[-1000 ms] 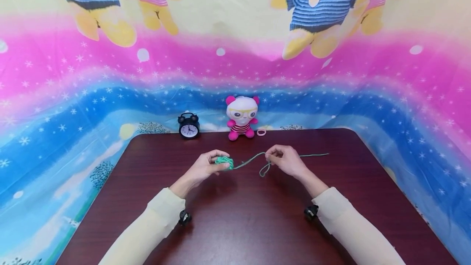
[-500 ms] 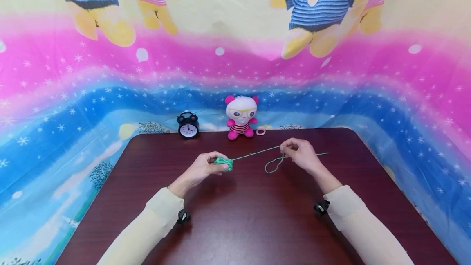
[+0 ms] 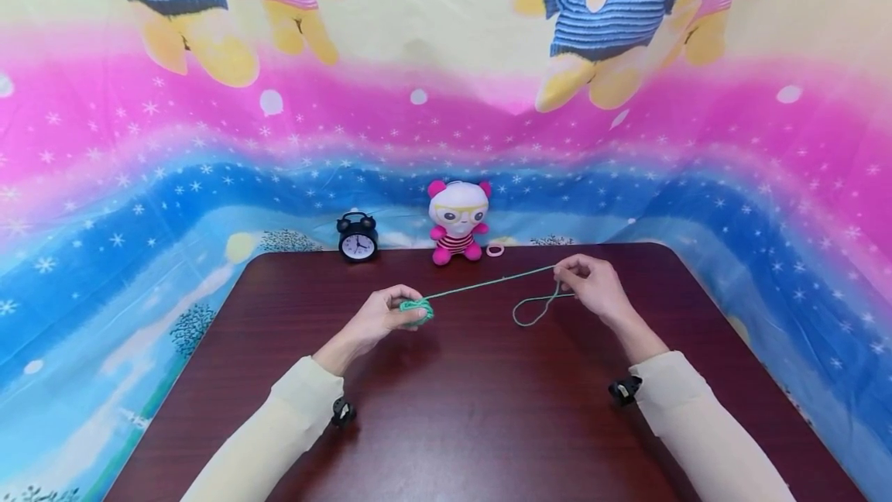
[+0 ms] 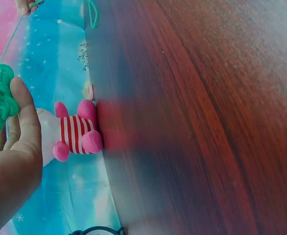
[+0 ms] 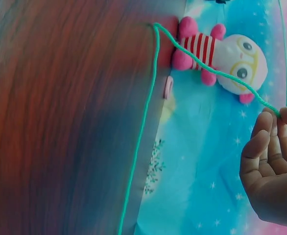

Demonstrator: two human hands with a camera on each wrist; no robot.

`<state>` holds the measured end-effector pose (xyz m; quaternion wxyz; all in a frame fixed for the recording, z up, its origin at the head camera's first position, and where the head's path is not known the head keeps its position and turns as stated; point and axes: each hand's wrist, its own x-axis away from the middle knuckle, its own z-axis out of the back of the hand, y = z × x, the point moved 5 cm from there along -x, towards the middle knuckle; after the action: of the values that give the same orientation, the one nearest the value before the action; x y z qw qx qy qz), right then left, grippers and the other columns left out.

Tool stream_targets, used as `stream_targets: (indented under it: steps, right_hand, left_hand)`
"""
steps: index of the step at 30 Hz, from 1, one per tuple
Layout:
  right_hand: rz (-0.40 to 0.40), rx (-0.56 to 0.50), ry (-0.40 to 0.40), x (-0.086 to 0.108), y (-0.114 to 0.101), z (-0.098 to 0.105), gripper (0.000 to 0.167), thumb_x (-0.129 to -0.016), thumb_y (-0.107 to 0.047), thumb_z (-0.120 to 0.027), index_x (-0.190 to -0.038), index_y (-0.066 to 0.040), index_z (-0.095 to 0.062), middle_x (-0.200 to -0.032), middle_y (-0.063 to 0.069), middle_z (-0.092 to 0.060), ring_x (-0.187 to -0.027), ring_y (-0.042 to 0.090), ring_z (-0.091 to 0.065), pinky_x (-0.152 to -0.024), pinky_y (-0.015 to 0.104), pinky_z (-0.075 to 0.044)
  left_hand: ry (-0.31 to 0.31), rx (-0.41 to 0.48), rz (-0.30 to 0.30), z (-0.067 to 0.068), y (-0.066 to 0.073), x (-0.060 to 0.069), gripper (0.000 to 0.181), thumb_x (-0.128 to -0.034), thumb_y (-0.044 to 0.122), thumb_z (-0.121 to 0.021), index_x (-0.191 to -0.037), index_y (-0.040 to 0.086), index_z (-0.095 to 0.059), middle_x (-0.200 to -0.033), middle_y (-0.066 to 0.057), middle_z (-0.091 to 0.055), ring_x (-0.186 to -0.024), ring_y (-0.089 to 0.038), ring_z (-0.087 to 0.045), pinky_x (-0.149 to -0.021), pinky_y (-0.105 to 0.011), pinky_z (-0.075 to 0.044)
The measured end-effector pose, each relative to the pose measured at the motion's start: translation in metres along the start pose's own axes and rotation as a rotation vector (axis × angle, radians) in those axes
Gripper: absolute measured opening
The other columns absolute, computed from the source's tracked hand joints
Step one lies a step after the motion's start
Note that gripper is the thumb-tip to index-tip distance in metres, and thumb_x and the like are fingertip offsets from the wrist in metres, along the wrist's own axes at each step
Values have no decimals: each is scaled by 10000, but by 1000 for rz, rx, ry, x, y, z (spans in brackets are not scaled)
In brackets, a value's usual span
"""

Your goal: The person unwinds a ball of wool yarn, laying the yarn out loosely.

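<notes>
In the head view the left hand (image 3: 379,320) grips a small bundle of green yarn (image 3: 416,310) between thumb and fingers; the left wrist view shows the bundle (image 4: 1,98) held upright by the hand (image 4: 18,142). A taut strand (image 3: 488,283) runs from it up to the right hand (image 3: 592,285), whose thumb and finger pinch it. Below the right hand a loop of yarn (image 3: 523,324) hangs down, and its tail passes behind the hand. From the right wrist, the yarn (image 5: 207,71) trails away from the pinching hand (image 5: 273,166).
At the back edge of the dark wooden table (image 3: 446,424) stand a black alarm clock (image 3: 358,242) and a pink and white panda plush (image 3: 458,223). A small pink ring (image 3: 495,251) lies beside the plush. A patterned cloth (image 3: 418,138) hangs behind the table.
The right hand has moved right and slightly away, drawing the strand between the hands longer and straighter. The hanging loop has shifted right with it. The left hand has moved slightly left, still gripping the bundle.
</notes>
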<state>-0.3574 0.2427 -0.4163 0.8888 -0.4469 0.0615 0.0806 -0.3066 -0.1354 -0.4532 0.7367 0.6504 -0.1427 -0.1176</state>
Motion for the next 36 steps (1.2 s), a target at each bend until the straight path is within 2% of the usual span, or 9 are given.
stream_targets:
  steps: [5,8,11,13,20,23,27,31,36]
  right_hand:
    - [-30,11,41,0,7,15,258,-971,-363,-651,-1039,-124,-719,-892,127,-732,-753,154,-673,-628,262,-544]
    - [-53,9,53,0,12,22,265,-978,-376,-636,-1042,-131,-715,-889,79,-729,-794,192,-685,-633,268,-551]
    - [-72,6,63,1,17,29,284,-982,-391,-625,-1055,-130,-711,-894,53,-726,-863,282,-690,-635,279,-556]
    - [-86,3,71,1,21,34,303,-983,-414,-616,-1062,-136,-709,-911,53,-725,-875,287,-682,-635,282,-558]
    - [-104,28,100,4,31,49,337,-998,-425,-582,-1090,-124,-702,-932,59,-729,-818,166,-679,-632,266,-554]
    - [-117,31,115,4,36,53,321,-1003,-404,-581,-1092,-118,-699,-898,21,-725,-797,146,-683,-621,262,-555]
    - [-146,23,135,4,41,56,324,-999,-404,-587,-1100,-116,-695,-858,-42,-715,-779,125,-688,-619,262,-565]
    - [-168,21,149,5,46,61,317,-1005,-396,-576,-1111,-119,-688,-867,-44,-704,-763,88,-675,-622,265,-570]
    - [-172,20,151,6,50,66,336,-1014,-396,-556,-1141,-110,-680,-895,-29,-708,-817,159,-694,-629,262,-569]
  left_hand:
    - [24,-62,-3,4,1,3,409,-935,257,-714,-1301,96,-630,-1116,-64,-712,-951,-160,-675,-954,-514,-553]
    - [48,-76,-1,5,2,4,347,-944,249,-701,-1241,75,-656,-1066,-51,-716,-907,-150,-660,-903,-461,-571]
    - [62,-40,6,6,2,3,283,-949,196,-693,-1173,31,-641,-1009,-32,-714,-870,-148,-663,-839,-373,-594]
    - [64,-13,7,6,2,3,281,-951,173,-688,-1166,9,-613,-1004,-35,-714,-856,-142,-672,-810,-338,-600]
    - [32,46,15,7,-1,3,435,-963,170,-670,-1369,57,-566,-1181,-125,-658,-923,-157,-690,-871,-389,-607]
    - [28,59,22,6,-1,3,440,-982,174,-642,-1398,57,-560,-1196,-130,-645,-933,-158,-695,-891,-400,-601]
    - [61,86,36,7,-2,2,353,-996,161,-617,-1310,-1,-607,-1096,-87,-676,-883,-146,-709,-904,-435,-594]
    - [103,105,43,8,-1,1,269,-998,163,-614,-1183,-32,-604,-997,-29,-693,-850,-134,-710,-856,-375,-608]
    - [130,124,20,10,2,2,233,-968,132,-653,-1128,-12,-563,-930,19,-721,-840,-141,-706,-833,-348,-609]
